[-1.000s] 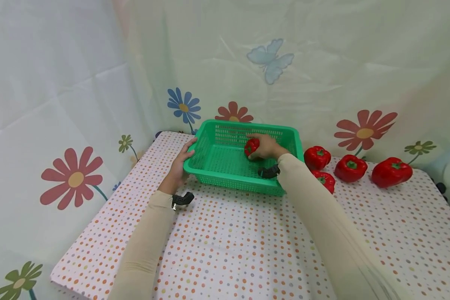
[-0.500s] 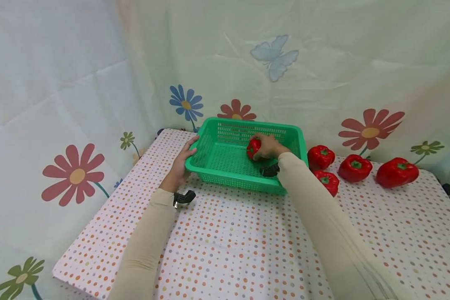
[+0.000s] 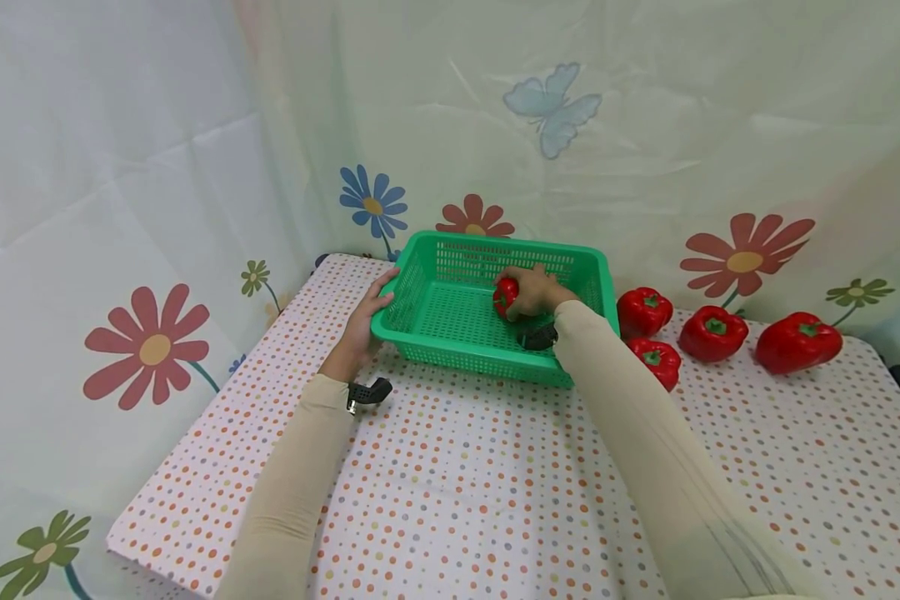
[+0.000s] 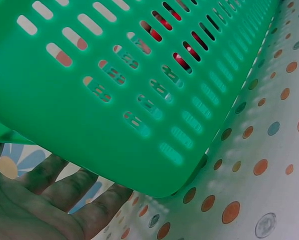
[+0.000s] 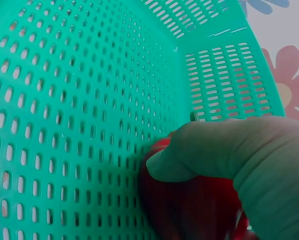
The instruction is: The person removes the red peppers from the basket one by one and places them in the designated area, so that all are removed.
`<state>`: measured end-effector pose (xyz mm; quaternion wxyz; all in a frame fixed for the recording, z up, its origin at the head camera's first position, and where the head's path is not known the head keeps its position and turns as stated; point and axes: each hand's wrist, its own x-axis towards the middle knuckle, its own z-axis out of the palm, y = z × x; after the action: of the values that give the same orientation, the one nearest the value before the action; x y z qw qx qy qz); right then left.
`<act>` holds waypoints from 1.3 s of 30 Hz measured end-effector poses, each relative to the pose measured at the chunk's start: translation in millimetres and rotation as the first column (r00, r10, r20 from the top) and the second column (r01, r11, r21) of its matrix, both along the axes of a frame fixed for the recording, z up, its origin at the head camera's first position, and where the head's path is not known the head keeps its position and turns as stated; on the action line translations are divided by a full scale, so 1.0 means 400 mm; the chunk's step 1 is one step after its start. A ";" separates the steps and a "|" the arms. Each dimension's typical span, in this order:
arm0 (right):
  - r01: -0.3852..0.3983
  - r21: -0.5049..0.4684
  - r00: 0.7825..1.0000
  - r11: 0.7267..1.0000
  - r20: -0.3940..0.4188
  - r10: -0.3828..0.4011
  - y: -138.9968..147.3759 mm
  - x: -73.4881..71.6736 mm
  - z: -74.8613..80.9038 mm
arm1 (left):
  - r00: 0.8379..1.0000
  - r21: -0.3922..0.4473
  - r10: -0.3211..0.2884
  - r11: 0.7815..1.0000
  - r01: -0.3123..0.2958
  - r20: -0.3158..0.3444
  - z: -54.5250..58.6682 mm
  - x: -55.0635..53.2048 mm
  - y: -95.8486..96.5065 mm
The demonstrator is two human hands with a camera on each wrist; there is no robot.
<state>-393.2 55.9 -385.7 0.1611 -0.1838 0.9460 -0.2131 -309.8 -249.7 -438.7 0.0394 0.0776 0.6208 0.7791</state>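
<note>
In the head view, my right hand [image 3: 534, 292] reaches into a green plastic basket [image 3: 480, 365] and grips a red bell pepper [image 3: 504, 300] low over its floor. The right wrist view has the thumb [image 5: 189, 155] bent over the top of that pepper [image 5: 164, 205]; the other fingers are hidden there. At the basket's left end, my left hand [image 3: 357, 332] lies against the outside by the rim. Its fingers [image 4: 102, 207] look fairly straight in the left wrist view, with their tips hidden behind the green wall [image 4: 64, 120].
Several more red bell peppers [image 3: 712, 335] stand on the dotted tablecloth [image 3: 450, 483] to the right of the basket. One pepper [image 3: 656, 363] is partly covered by the right sleeve [image 3: 607, 375]. A flowered curtain [image 3: 420, 100] hangs behind and at the left.
The head view has shifted slightly, so basket and peppers appear a little higher and farther right. My right hand still holds the pepper inside the basket, and my left hand stays at the rim.
</note>
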 end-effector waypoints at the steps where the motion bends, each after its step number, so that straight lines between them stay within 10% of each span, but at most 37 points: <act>1: -0.002 -0.003 1.000 1.000 -0.002 0.002 0.000 0.000 0.000 | 1.000 -0.001 0.003 1.000 -0.003 0.000 0.000 0.000 0.000; 18: 0.100 -0.298 0.995 0.949 0.049 -0.089 0.002 0.029 0.056 | 1.000 -0.007 0.014 1.000 -0.014 0.012 0.007 0.006 0.007; 28: 0.129 -0.578 0.991 0.806 0.094 -0.091 0.029 0.107 0.166 | 1.000 0.001 0.014 1.000 -0.014 0.010 0.008 0.007 0.009; 39: 0.168 -0.732 0.984 0.661 0.160 -0.074 0.164 0.271 0.207 | 1.000 -0.007 0.009 1.000 -0.009 -0.006 0.010 0.001 0.018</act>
<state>-284.7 121.7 -302.8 0.1125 -0.1572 0.7765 -0.5998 -309.3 -242.5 -434.8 0.0344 0.0772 0.6240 0.7769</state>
